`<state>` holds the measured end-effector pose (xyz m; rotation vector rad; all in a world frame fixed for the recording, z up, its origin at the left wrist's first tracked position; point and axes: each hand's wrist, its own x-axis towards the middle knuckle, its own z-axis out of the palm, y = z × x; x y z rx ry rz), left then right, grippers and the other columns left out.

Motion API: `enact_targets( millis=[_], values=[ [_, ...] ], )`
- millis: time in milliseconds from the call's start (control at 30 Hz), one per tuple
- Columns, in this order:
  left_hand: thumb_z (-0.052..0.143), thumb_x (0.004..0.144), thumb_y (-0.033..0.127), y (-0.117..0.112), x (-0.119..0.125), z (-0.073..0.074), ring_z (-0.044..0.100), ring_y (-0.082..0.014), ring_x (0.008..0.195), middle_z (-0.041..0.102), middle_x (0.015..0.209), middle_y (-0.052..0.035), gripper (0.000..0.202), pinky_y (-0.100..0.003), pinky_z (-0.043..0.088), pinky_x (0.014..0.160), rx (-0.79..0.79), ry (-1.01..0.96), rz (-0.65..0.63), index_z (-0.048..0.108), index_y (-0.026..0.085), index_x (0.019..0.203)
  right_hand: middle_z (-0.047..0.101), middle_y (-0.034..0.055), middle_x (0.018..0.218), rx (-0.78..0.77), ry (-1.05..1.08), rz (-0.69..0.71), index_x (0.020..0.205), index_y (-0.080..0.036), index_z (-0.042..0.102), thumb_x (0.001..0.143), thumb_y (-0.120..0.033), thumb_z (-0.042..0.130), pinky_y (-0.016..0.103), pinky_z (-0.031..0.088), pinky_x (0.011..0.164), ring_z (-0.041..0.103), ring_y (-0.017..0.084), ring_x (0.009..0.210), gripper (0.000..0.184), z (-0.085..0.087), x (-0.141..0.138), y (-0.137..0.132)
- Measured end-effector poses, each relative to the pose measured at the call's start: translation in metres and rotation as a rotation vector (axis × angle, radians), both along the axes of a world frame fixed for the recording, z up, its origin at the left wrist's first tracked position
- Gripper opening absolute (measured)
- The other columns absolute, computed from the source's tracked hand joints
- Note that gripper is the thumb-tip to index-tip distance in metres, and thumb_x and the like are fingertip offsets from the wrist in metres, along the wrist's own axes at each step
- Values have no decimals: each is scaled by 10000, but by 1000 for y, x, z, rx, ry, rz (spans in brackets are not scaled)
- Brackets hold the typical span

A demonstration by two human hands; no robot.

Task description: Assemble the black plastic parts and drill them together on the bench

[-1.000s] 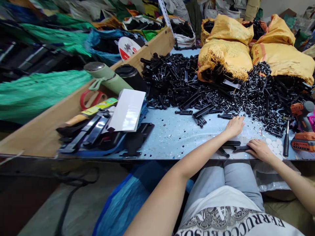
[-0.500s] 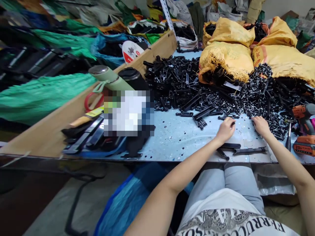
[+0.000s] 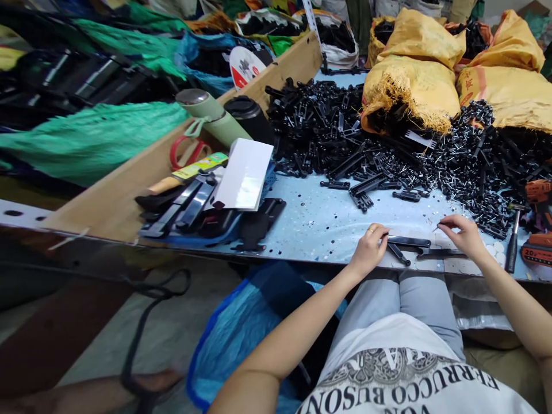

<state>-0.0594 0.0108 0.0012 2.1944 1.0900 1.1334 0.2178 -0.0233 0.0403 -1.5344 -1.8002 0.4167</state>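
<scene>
My left hand (image 3: 368,248) is closed, with thumb and fingertips pinched at the left end of a slim black plastic bar (image 3: 409,241) near the table's front edge. Whether a smaller black piece is also in those fingers is hidden. Just right of it, my right hand (image 3: 464,237) pinches a small thin metal pin (image 3: 435,228) above the table. Under the first bar lies a shorter black bar (image 3: 399,255), set at an angle. Another long black bar (image 3: 440,252) rests beside them, below my right hand.
Piles of black plastic parts (image 3: 319,123) and small metal pins (image 3: 457,155) cover the table's back, before yellow sacks (image 3: 409,86). A hammer (image 3: 513,241) and cordless drill (image 3: 537,250) lie right. Left are a green flask (image 3: 215,121), scissors (image 3: 175,152) and a white booklet (image 3: 245,172).
My left hand has come back from the parts pile to the black bar's end. My right hand has left the pin pile with a pin between its fingers. The view has shifted slightly.
</scene>
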Motion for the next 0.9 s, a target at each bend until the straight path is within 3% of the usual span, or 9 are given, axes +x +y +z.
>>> enact_targets(
  millis=[200,333,500,600,733,833,900],
  values=[
    [423,881,133,-2,3,-2,590,-157,873,552,959,-73,183,-294,522,778,98,105,31,543,172,1013,656,56,811,-1,-6,102,844,-187,629,875,-382,517,295,525,683,627,156,703,226,-3,-17,-21],
    [407,888,131,-3,2,-3,596,-157,872,562,938,-64,192,-288,522,767,115,185,-42,555,184,999,645,64,861,70,-133,142,884,-188,631,909,-292,466,295,519,736,624,158,797,197,-8,-21,-22],
    [431,898,195,-4,2,-8,594,-221,935,616,952,-103,206,-382,507,806,200,284,26,576,168,1042,640,84,910,95,-287,207,934,-180,642,929,-244,421,293,524,747,620,168,847,231,-14,-26,-26],
    [402,903,188,-6,-1,-11,606,-232,955,645,943,-110,245,-399,497,796,220,342,0,589,175,1061,636,86,942,80,-336,210,1000,-188,643,934,-240,409,296,527,766,619,171,871,249,-24,-25,-29],
    [437,892,225,-5,-1,-9,561,-265,1086,642,1065,-125,245,-475,415,915,217,437,1,598,189,1074,620,104,1041,83,-357,231,1136,-199,596,936,-287,415,333,515,815,600,188,964,285,-39,-17,-34],
    [480,884,314,0,13,-3,482,-277,1192,575,1217,-137,296,-478,334,1000,276,518,-173,564,177,1132,586,124,1150,62,-471,269,1244,-201,517,926,-397,434,366,490,828,571,215,1038,383,-46,-6,-36],
    [507,872,363,5,27,1,489,-269,1171,546,1251,-144,383,-434,348,985,287,605,-328,512,162,1199,601,142,1114,33,-619,224,1219,-165,528,875,-537,468,366,476,777,589,243,981,510,-47,3,-36]
  ],
)
